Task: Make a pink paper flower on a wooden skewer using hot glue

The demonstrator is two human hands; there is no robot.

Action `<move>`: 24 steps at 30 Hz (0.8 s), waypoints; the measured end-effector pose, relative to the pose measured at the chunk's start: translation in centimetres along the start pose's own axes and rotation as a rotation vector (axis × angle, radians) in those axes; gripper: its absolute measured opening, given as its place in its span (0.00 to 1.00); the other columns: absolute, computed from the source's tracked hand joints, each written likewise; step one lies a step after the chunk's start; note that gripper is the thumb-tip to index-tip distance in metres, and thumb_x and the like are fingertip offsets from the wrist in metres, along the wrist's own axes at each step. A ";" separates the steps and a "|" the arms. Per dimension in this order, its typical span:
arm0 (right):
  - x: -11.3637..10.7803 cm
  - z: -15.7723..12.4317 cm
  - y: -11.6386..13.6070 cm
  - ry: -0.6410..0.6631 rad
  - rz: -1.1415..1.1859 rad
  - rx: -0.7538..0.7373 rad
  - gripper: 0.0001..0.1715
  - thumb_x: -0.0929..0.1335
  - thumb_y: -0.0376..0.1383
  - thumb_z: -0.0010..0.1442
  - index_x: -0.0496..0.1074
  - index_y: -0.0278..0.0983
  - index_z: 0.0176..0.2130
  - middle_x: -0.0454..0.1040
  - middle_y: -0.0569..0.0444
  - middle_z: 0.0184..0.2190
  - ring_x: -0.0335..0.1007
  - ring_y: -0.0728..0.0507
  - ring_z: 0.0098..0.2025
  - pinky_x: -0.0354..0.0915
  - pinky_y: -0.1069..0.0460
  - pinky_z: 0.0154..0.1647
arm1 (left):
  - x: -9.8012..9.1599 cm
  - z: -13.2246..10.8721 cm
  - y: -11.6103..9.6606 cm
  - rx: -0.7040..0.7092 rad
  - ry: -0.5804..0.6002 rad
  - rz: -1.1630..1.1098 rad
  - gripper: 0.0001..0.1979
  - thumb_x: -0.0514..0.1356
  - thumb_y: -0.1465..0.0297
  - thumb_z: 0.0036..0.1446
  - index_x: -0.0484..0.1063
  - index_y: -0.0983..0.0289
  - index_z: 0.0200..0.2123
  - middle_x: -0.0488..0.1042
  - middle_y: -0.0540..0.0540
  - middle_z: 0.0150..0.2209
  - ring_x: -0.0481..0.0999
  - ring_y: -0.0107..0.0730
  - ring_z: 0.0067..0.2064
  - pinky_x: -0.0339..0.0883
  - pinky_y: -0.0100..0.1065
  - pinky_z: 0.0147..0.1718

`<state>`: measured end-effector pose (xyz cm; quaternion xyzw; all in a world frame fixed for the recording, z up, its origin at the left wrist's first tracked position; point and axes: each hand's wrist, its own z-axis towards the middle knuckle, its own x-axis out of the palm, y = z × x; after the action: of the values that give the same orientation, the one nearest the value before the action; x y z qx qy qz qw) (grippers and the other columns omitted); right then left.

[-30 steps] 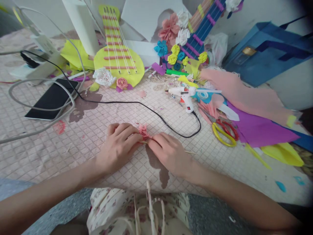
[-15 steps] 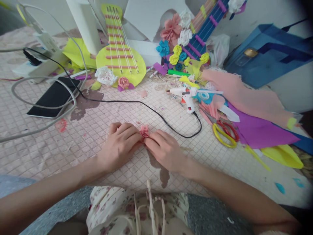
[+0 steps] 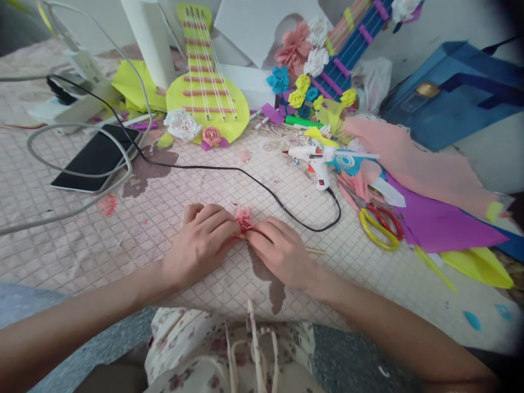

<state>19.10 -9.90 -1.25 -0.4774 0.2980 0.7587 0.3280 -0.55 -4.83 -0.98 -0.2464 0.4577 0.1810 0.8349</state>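
A small pink paper flower (image 3: 244,219) sits between my two hands, just above the quilted tablecloth near its front edge. My left hand (image 3: 203,240) pinches it from the left, fingers curled and pressed together. From the right, my right hand (image 3: 281,250) pinches its lower side with thumb and fingertips. The flower's base is partly hidden by my fingers. Beyond my hands lies a white hot glue gun (image 3: 319,164) on its side, nozzle to the left. A thin wooden stick (image 3: 317,251) rests beside my right wrist.
Scissors (image 3: 379,229) with yellow and red handles lie at right, near purple paper (image 3: 446,218). The glue gun's black cord (image 3: 262,188) loops across the table. A dark tablet (image 3: 96,158) lies at left. Behind stand a yellow paper guitar (image 3: 229,109) and a blue one (image 3: 352,57).
My view has shifted slightly, so the table's things appear a little to the right. Both hands keep their pinch on the flower, which shows slightly more open, spread petals.
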 end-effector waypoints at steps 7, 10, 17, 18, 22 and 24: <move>0.1 -0.1 0.1 -0.028 0.011 0.023 0.10 0.61 0.30 0.64 0.71 0.34 0.41 0.71 0.49 0.36 0.63 0.45 0.39 0.65 0.48 0.40 | 0.1 -0.1 0.1 0.010 -0.007 -0.022 0.04 0.57 0.71 0.61 0.70 0.63 0.34 0.75 0.51 0.33 0.70 0.36 0.39 0.58 0.40 0.40; 0.3 -0.2 0.1 -0.057 0.013 0.029 0.09 0.61 0.30 0.64 0.71 0.34 0.39 0.71 0.49 0.37 0.64 0.45 0.39 0.65 0.49 0.40 | 0.2 -0.2 0.0 0.007 -0.013 -0.030 0.04 0.56 0.70 0.61 0.70 0.63 0.34 0.75 0.51 0.32 0.70 0.35 0.39 0.58 0.40 0.40; 0.3 -0.1 0.2 -0.073 0.015 0.025 0.10 0.61 0.29 0.63 0.72 0.34 0.38 0.71 0.49 0.35 0.64 0.45 0.38 0.66 0.49 0.39 | 0.2 0.0 0.0 0.007 -0.027 -0.052 0.05 0.56 0.71 0.61 0.69 0.63 0.31 0.75 0.52 0.33 0.70 0.34 0.40 0.58 0.38 0.40; 0.3 -0.1 0.1 -0.075 0.013 0.027 0.10 0.61 0.29 0.63 0.72 0.34 0.38 0.71 0.50 0.35 0.64 0.45 0.38 0.66 0.49 0.39 | 0.1 0.1 0.1 0.021 -0.035 -0.051 0.04 0.57 0.71 0.60 0.69 0.63 0.32 0.76 0.51 0.34 0.70 0.34 0.40 0.58 0.38 0.40; 0.3 -0.1 0.1 -0.080 0.011 0.027 0.10 0.61 0.29 0.63 0.72 0.34 0.37 0.71 0.50 0.35 0.65 0.46 0.37 0.66 0.50 0.40 | 0.0 0.1 0.2 0.091 -0.038 -0.033 0.03 0.57 0.72 0.60 0.70 0.61 0.37 0.76 0.51 0.38 0.69 0.34 0.42 0.57 0.39 0.41; 0.3 -0.1 0.1 -0.086 0.018 0.032 0.09 0.62 0.29 0.63 0.72 0.34 0.37 0.71 0.50 0.34 0.65 0.46 0.37 0.66 0.50 0.40 | 0.1 0.0 0.3 0.098 -0.033 -0.024 0.03 0.58 0.72 0.60 0.70 0.61 0.38 0.76 0.51 0.39 0.69 0.35 0.42 0.57 0.40 0.41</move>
<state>18.98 -10.03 -1.52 -0.4363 0.3000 0.7767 0.3411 -0.64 -4.57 -1.09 -0.2077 0.4491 0.1523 0.8556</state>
